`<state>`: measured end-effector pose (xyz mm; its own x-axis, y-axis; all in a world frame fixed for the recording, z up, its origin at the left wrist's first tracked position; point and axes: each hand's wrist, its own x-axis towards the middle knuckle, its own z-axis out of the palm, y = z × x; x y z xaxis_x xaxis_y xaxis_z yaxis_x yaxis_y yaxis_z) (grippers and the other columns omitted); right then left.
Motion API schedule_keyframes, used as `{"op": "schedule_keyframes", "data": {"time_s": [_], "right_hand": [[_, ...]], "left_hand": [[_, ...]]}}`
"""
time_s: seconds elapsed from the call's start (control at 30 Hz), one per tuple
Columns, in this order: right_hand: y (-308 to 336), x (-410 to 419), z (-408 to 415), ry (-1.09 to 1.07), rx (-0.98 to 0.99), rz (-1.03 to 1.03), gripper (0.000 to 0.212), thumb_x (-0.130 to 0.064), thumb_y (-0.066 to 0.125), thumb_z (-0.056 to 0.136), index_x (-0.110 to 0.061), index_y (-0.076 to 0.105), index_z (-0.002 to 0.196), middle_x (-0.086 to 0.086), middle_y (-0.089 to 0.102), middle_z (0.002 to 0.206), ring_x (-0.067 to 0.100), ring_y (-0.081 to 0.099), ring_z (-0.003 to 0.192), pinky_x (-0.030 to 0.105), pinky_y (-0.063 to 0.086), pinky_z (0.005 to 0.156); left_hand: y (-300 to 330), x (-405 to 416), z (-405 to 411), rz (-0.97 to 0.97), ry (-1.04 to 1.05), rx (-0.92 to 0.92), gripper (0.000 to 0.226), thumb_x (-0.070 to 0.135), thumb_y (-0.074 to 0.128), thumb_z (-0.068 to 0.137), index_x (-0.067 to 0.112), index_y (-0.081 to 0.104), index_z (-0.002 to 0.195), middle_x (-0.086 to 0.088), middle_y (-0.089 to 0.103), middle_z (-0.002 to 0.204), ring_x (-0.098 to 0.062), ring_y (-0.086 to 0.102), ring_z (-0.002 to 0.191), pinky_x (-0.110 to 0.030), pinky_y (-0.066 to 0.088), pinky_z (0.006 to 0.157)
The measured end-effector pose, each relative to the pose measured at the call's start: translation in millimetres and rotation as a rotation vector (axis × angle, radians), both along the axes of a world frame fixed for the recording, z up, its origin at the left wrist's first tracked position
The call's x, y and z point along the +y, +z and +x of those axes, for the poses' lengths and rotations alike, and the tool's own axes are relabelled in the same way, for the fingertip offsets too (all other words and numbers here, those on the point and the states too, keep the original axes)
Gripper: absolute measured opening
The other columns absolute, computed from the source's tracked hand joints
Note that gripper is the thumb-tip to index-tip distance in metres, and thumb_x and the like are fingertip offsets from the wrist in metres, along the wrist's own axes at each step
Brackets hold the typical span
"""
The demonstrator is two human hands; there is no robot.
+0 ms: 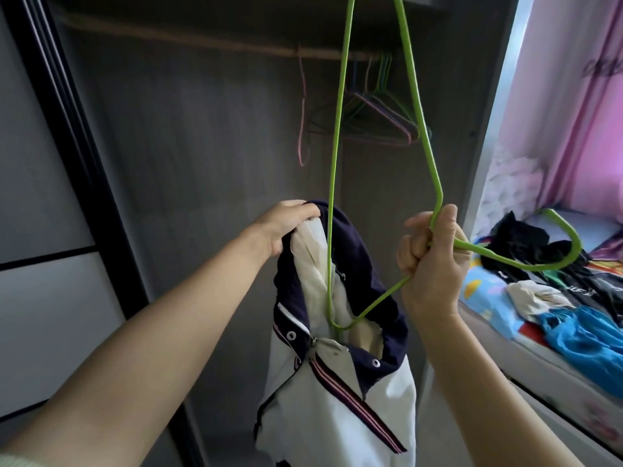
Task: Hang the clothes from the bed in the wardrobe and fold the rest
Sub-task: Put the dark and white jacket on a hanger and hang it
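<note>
We stood facing the open wardrobe [209, 136]. Our left hand [286, 227] gripped the navy collar of a white jacket [337, 399], fingers curled over the edge, holding it up in front of the wardrobe. Our right hand [433, 261] was closed tight round the neck of a green hanger [337, 163], thumb and fingers wrapped on the wire just below the hook. One hanger corner sat inside the jacket's neck opening; the rest rose past the top of the pic. Jacket had a zip, snap buttons and striped red/white/navy trim; no brand or label we could read.

Empty wire hangers [377, 109] hung on the rail [202, 38] at the back. To the right, the bed [488, 298] held the remaining clothes [556, 298], black, cream, blue, etc. Pink curtain [573, 112] behind had dark writing, too blurred to read.
</note>
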<state>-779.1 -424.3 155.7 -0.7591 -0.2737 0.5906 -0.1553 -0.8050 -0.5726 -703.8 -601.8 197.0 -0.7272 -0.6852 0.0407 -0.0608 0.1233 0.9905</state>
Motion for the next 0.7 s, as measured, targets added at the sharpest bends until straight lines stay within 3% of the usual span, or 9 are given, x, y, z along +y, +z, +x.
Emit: {"op": "schedule_keyframes", "data": {"time_s": [0.17,0.33,0.5,0.63,0.7], "right_hand": [[-59,-7,-12,-0.020,0.072,0.435,0.046,-0.034,0.042,0.100,-0.012,0.062,0.064,-0.005,0.031,0.043,0.009,0.024,0.038,0.018,0.021,0.039],[-92,13,-28,0.050,0.184,0.819,0.047,-0.026,0.040,0.102,-0.016,0.061,0.060,-0.004,0.028,0.043,0.008,0.024,0.037,0.016,0.020,0.038],[-70,30,-36,0.000,0.394,1.116,0.050,-0.034,0.042,0.100,-0.026,0.062,0.055,-0.008,0.034,0.038,0.010,0.030,0.034,0.019,0.024,0.037],[-48,38,-34,-0.069,0.602,1.378,0.047,-0.037,0.038,0.100,-0.028,0.060,0.059,-0.009,0.038,0.036,0.006,0.037,0.034,0.013,0.029,0.039],[-41,42,-36,-0.052,0.688,1.530,0.049,-0.039,0.034,0.101,-0.029,0.059,0.059,-0.008,0.040,0.038,0.006,0.038,0.037,0.014,0.033,0.042]], "left_hand": [[2,-3,-7,0.173,0.065,0.087,0.030,0.015,0.056,0.091,0.018,0.050,0.062,0.004,0.055,0.042,-0.010,0.053,0.041,-0.019,0.043,0.050],[-5,-25,-6,0.345,0.194,0.076,0.029,0.016,0.056,0.089,0.015,0.052,0.060,0.000,0.057,0.042,-0.017,0.056,0.053,-0.027,0.045,0.059],[-28,-41,-8,0.373,0.358,-0.017,0.021,0.007,0.052,0.086,0.012,0.050,0.066,-0.005,0.054,0.067,-0.019,0.053,0.059,-0.030,0.046,0.069],[-55,-48,-7,0.463,0.408,-0.062,0.028,0.003,0.044,0.086,0.013,0.039,0.060,-0.003,0.043,0.042,-0.016,0.046,0.036,-0.021,0.041,0.048],[-68,-48,-6,0.486,0.397,-0.114,0.026,0.004,0.044,0.083,0.015,0.040,0.059,-0.002,0.042,0.045,-0.017,0.046,0.039,-0.020,0.043,0.051]]}}
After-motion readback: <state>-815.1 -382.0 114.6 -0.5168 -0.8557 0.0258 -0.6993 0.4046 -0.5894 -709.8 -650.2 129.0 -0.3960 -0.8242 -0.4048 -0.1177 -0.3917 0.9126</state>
